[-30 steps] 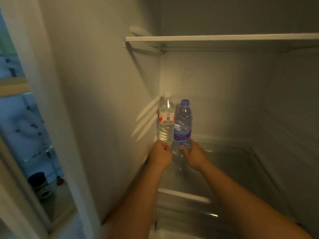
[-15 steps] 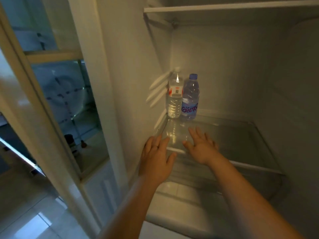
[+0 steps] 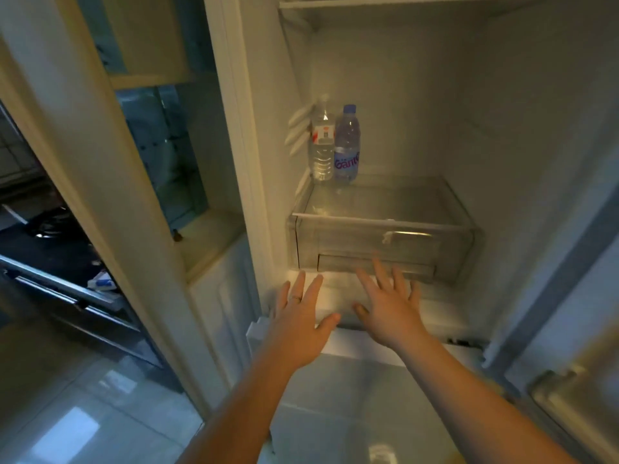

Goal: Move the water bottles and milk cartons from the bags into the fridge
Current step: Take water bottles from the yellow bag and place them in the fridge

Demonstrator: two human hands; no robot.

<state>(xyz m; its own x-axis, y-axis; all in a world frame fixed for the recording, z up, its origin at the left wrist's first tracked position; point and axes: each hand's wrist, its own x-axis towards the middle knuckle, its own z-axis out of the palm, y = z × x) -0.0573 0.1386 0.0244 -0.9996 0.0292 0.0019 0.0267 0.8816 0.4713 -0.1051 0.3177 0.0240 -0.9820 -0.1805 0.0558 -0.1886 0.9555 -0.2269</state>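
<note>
Two water bottles stand upright side by side in the back left corner of the fridge's glass shelf [image 3: 395, 199]. The clear bottle with a red and white label [image 3: 322, 142] is on the left, and the bottle with a blue cap and blue label [image 3: 347, 145] touches it on the right. My left hand [image 3: 301, 316] and my right hand [image 3: 388, 306] hover with fingers spread in front of the fridge's lower edge, well below and apart from the bottles. Both hands hold nothing. No bags or milk cartons are in view.
A transparent drawer [image 3: 382, 246] sits under the glass shelf. Another shelf [image 3: 435, 0] spans the top of the fridge. The open fridge door [image 3: 569, 380] is at the right. A white cabinet frame [image 3: 110, 195] stands at the left, with tiled floor [image 3: 67, 413] below.
Both hands let go of the bottles and drew back out of the fridge, fingers spread. The view has pulled back and down, so the bottles look farther away.
</note>
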